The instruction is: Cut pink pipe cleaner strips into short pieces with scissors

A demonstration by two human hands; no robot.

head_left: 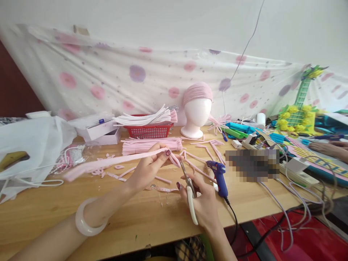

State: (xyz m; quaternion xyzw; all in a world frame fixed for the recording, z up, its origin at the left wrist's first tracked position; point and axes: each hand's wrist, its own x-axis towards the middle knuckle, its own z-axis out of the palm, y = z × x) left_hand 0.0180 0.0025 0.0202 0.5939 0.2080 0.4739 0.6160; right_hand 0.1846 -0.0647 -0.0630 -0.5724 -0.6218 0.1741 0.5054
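My left hand [148, 165] is closed in a pinch on a pink pipe cleaner [108, 162], whose long fuzzy end sticks out to the left. Its other end bends into a loop right of my fingertips. My right hand [202, 197] grips white-handled scissors [191, 204], with the blades pointing up and left at that loop. Whether the blades touch the loop I cannot tell. Just right of my right hand lies a blue glue gun [219, 177]. Under and behind my hands are a tape measure [165, 189] and a bundle of pink pipe cleaners [130, 146].
A red basket [148, 131] of white and pink pipe cleaners stands at the back, beside a white foam head [196, 114]. White boxes [104, 132] and a white bag [35, 141] are left. Cables and power strips [297, 175] lie right, near another person's hand [324, 148].
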